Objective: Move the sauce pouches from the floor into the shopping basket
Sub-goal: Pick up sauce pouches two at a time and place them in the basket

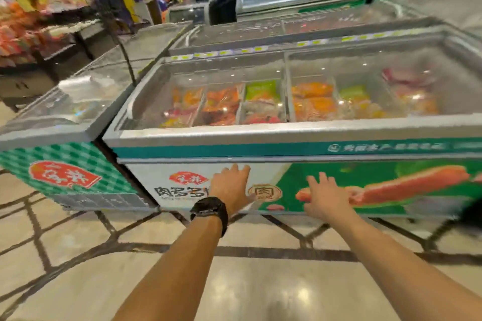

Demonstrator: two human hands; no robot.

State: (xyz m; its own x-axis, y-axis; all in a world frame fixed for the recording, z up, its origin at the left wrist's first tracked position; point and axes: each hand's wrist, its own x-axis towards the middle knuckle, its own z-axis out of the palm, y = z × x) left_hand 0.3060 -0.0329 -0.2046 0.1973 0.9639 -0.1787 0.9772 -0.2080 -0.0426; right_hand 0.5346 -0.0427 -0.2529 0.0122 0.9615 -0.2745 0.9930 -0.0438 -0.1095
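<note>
While both bare arms reach forward, the left hand (230, 185) and right hand (327, 197) hold nothing, fingers spread, before the glass-topped white-and-green chest freezer (198, 142).

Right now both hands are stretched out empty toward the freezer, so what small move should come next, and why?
Probably tilt the head down and look around the floor. The left hand and right hand are both open and empty in front of the freezer, and no sauce pouches or basket show on the visible tiles, so they must be found first.
</note>
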